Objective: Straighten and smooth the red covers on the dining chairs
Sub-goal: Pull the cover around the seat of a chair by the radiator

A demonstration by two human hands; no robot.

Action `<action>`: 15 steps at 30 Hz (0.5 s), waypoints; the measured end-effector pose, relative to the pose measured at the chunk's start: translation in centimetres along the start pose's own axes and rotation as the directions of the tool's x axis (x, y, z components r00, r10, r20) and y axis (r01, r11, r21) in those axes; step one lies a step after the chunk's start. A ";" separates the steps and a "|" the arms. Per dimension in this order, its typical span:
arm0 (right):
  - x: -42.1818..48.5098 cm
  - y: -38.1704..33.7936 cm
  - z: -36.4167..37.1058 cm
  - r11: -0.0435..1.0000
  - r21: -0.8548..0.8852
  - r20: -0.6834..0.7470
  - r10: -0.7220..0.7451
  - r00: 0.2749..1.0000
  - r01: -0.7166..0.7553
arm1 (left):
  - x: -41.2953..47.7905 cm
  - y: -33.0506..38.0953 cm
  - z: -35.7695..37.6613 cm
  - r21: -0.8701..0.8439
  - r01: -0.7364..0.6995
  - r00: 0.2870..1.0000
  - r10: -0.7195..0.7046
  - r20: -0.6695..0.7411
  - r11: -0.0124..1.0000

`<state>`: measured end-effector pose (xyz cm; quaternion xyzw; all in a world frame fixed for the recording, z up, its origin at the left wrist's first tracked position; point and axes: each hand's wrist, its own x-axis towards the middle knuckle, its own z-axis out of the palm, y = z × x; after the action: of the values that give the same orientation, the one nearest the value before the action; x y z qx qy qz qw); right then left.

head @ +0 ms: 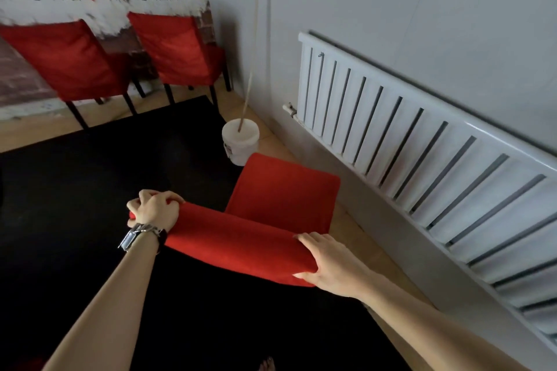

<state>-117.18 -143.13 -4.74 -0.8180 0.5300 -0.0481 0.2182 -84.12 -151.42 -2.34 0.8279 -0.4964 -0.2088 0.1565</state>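
The left hand (153, 209) is gripping, fingers curled, one top corner of the red fabric cover (241, 247) on the nearest dining chair's backrest. The right hand (327, 262) is clasping the opposite corner, fingers lying over the top and thumb wrapping the near face. Pulling harder on one side risks skewing the cover or raising fresh wrinkles, and a sharp tug could be tipping the chair toward the white plastic bucket holding a thin wooden stick (240, 141) at 12 o'clock, or the white ribbed radiator (422, 166) at 2 o'clock. The left fingertips are disappearing behind the fabric. The chair's legs and the cover's lower hem are lying hidden beneath seat and backrest, over the black rug (90, 190). Two more red-covered chairs (69, 60) at 11 o'clock are showing too blurred for judging creases.
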 end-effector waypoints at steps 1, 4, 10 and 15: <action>-0.3 0.0 0.0 1.000 -0.010 0.011 -0.016 1.000 0.016 | -0.5 -0.4 0.0 -0.009 0.010 1.000 -0.010 0.001 1.000; -1.0 -0.1 0.2 0.997 -0.032 0.054 -0.065 0.996 0.067 | -2.1 -1.5 0.0 -0.012 0.045 0.999 -0.045 0.006 0.999; -1.4 0.0 -0.6 0.991 -0.046 0.204 -0.117 0.972 0.129 | -4.8 -3.2 0.0 -0.004 0.098 0.995 -0.098 0.029 0.995; -1.7 0.6 -1.7 0.989 -0.050 0.258 -0.123 0.958 0.141 | -6.6 -3.2 0.0 0.023 0.122 0.992 -0.122 0.035 0.992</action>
<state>-118.90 -142.37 -3.15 -0.8579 0.4432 0.0610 0.2527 -84.52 -144.08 -2.56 0.8544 -0.4498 -0.2276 0.1258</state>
